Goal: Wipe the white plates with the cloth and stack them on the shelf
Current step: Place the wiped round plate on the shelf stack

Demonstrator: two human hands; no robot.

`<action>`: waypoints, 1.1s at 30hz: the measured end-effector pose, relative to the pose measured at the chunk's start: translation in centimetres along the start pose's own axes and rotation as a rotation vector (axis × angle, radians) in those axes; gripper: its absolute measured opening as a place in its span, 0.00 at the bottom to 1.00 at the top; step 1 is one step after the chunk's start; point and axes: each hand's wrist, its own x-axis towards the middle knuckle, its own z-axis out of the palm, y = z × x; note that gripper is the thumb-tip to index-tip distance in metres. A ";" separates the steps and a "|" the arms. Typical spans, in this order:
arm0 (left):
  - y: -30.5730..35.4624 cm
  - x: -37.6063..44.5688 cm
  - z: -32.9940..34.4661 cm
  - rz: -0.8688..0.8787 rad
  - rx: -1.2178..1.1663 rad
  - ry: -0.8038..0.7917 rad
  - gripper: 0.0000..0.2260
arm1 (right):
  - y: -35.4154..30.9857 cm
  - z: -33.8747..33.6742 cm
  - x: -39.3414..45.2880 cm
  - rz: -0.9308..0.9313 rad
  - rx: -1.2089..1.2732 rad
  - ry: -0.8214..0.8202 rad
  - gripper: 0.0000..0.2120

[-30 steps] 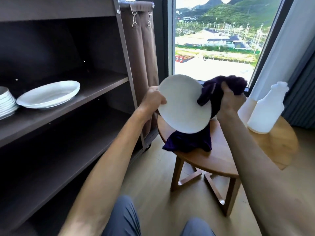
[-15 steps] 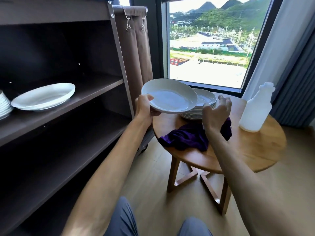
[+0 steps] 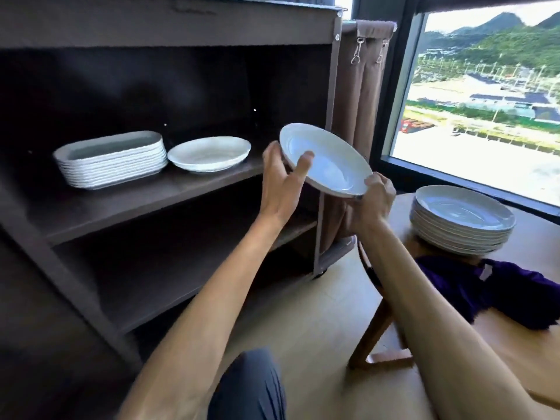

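My fingers (image 3: 303, 165) of the left hand (image 3: 280, 180) curl over the near-left rim of a white plate (image 3: 325, 159), thumb behind it; my right hand (image 3: 371, 198) pinches the lower right rim from beneath. The plate is round, tilted, its hollow facing me and upward, its high edge toward the shelf (image 3: 145, 195) and its low edge toward the table (image 3: 533, 237). It hangs in the air just off the shelf's right front corner, beside the post. On the shelf a single plate (image 3: 209, 154) lies flat next to a stack of oblong dishes (image 3: 112, 160), with bare board in front of them. The cloth (image 3: 485, 289) lies on the table by the plate stack (image 3: 462, 219).
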 end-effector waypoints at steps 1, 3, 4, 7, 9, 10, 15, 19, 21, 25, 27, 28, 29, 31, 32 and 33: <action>-0.4 0.5 -1.9 0.034 0.008 -0.030 0.34 | 0.2 1.7 -0.3 0.035 0.045 -0.025 0.14; -1.2 1.3 -5.7 0.052 0.044 -0.051 0.43 | 0.5 5.2 -0.8 0.081 0.121 -0.111 0.09; -1.5 1.8 -7.3 0.047 0.080 -0.032 0.47 | 0.8 6.8 -0.8 0.085 0.133 -0.149 0.08; -1.7 3.4 -11.9 0.049 0.188 0.082 0.50 | 1.1 11.7 -1.0 0.053 0.052 -0.231 0.07; -1.7 4.3 -14.0 0.061 0.276 0.152 0.45 | 1.4 14.7 -1.0 0.055 -0.001 -0.283 0.07; -2.0 4.9 -15.1 0.059 0.334 0.177 0.43 | 1.8 16.1 -0.7 0.057 -0.030 -0.300 0.08; -4.3 7.8 -19.0 0.026 0.438 0.244 0.39 | 2.9 21.3 -0.1 0.031 -0.193 -0.381 0.12; -4.9 8.8 -20.0 0.006 0.449 0.235 0.35 | 4.3 23.8 0.8 0.030 -0.241 -0.405 0.14; -5.0 9.1 -20.2 -0.024 0.452 0.248 0.36 | 5.0 24.6 0.9 0.043 -0.245 -0.387 0.12; -5.4 9.3 -20.5 -0.071 0.473 0.297 0.38 | 5.8 25.3 0.9 0.050 -0.291 -0.374 0.20; -5.9 9.1 -20.5 -0.067 0.520 0.306 0.36 | 5.8 25.2 0.7 0.041 -0.305 -0.358 0.18; -6.1 9.1 -20.5 -0.065 0.546 0.316 0.36 | 5.7 25.1 0.7 0.031 -0.321 -0.350 0.18; -6.3 9.2 -20.6 -0.067 0.566 0.326 0.36 | 5.5 25.0 0.6 0.026 -0.348 -0.353 0.18; -6.6 9.4 -20.6 -0.087 0.573 0.341 0.37 | 5.6 24.7 1.0 0.017 -0.408 -0.375 0.18; -6.6 9.4 -20.7 -0.094 0.570 0.346 0.37 | 5.7 24.6 1.2 0.011 -0.433 -0.382 0.18; -6.6 9.4 -20.7 -0.094 0.562 0.351 0.37 | 5.8 24.5 1.3 0.002 -0.449 -0.387 0.17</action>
